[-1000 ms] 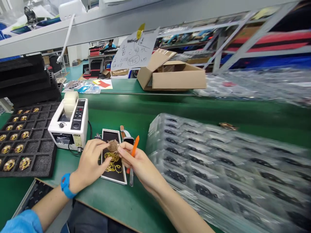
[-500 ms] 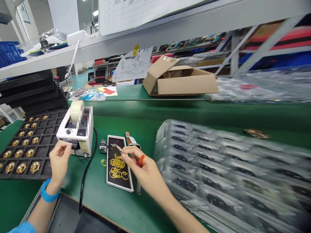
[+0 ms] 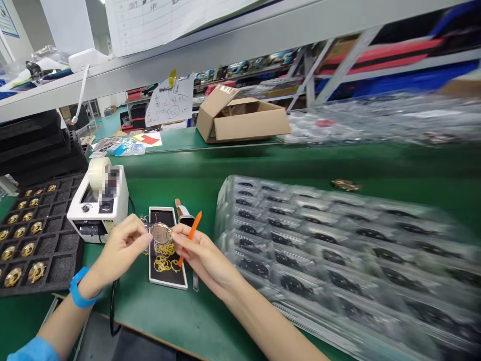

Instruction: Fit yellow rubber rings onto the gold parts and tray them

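Observation:
Both hands meet over a small black tray that holds thin gold rings. A round silvery metal part is pinched between the fingertips of my left hand and my right hand. An orange stick tool also lies tucked in my right hand, pointing up and to the right. On my left wrist is a blue band.
A white tape dispenser stands left of the hands, a black foam tray of gold parts beyond it. Stacked clear blister trays fill the right side. An open cardboard box sits at the back.
My left hand has come back from the tape dispenser to the round part in my right hand. The view has shifted slightly.

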Motion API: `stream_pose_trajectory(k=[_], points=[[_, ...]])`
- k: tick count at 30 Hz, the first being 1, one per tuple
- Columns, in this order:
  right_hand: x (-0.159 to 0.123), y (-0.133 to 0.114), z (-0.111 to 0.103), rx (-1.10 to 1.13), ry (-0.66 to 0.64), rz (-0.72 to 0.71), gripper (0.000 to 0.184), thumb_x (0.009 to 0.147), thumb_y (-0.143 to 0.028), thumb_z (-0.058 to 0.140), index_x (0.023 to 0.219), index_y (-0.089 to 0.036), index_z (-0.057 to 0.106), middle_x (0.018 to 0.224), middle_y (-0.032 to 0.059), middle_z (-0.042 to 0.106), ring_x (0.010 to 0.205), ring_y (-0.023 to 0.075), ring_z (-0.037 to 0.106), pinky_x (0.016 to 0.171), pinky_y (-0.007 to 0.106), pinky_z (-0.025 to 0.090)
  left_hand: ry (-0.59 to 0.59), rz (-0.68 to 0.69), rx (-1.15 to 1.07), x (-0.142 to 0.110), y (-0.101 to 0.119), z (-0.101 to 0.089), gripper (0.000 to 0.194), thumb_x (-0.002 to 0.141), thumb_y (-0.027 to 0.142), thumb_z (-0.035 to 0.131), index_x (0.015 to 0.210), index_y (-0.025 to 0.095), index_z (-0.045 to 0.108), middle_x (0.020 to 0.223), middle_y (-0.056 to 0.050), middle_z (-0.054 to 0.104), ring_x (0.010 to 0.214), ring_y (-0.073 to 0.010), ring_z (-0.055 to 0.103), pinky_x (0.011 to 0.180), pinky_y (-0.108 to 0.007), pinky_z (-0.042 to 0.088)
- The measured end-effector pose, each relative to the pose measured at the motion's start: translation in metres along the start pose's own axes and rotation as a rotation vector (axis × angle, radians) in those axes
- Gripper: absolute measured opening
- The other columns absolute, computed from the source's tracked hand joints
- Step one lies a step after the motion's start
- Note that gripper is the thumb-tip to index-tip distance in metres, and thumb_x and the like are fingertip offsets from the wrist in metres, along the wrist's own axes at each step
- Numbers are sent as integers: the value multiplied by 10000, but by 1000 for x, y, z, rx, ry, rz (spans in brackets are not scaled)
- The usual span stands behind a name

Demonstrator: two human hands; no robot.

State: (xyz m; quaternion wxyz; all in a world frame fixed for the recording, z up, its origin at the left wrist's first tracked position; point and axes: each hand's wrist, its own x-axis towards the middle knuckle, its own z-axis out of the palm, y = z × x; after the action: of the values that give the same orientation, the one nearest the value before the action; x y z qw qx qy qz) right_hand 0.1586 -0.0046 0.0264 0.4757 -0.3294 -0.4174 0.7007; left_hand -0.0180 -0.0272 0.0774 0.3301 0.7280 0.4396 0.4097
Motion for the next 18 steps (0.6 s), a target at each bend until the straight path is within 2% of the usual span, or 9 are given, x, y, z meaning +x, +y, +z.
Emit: stream_pose_trajectory(k=[2, 5, 18], points=[[0, 0, 0, 63, -4, 12, 401, 570, -492, 797, 642, -175, 561, 592, -54, 378, 529, 70, 237, 499, 236, 177, -32, -36, -38, 7, -7, 11, 248, 858, 308, 538, 653, 172, 507, 727, 11, 419, 665, -124, 408, 601, -251, 327], [1, 0, 0, 124, -20, 21, 386, 560, -462, 810, 629, -175, 562, 612, -46, 389, 546, 74, 244, 505, 243, 162, -15, -47, -47, 16, -17, 19, 256, 850, 330, 553, 653, 169, 534, 730, 11, 406, 669, -125, 397, 601, -255, 312], [1, 0, -3, 148, -18, 19, 348, 603, -444, 797, 649, -171, 586, 638, -37, 415, 569, 82, 244, 522, 242, 179, -18, -35, -89, 13, -27, 22, 280, 868, 356, 547, 661, 169, 531, 728, 9, 424, 664, -124, 393, 586, -255, 301]])
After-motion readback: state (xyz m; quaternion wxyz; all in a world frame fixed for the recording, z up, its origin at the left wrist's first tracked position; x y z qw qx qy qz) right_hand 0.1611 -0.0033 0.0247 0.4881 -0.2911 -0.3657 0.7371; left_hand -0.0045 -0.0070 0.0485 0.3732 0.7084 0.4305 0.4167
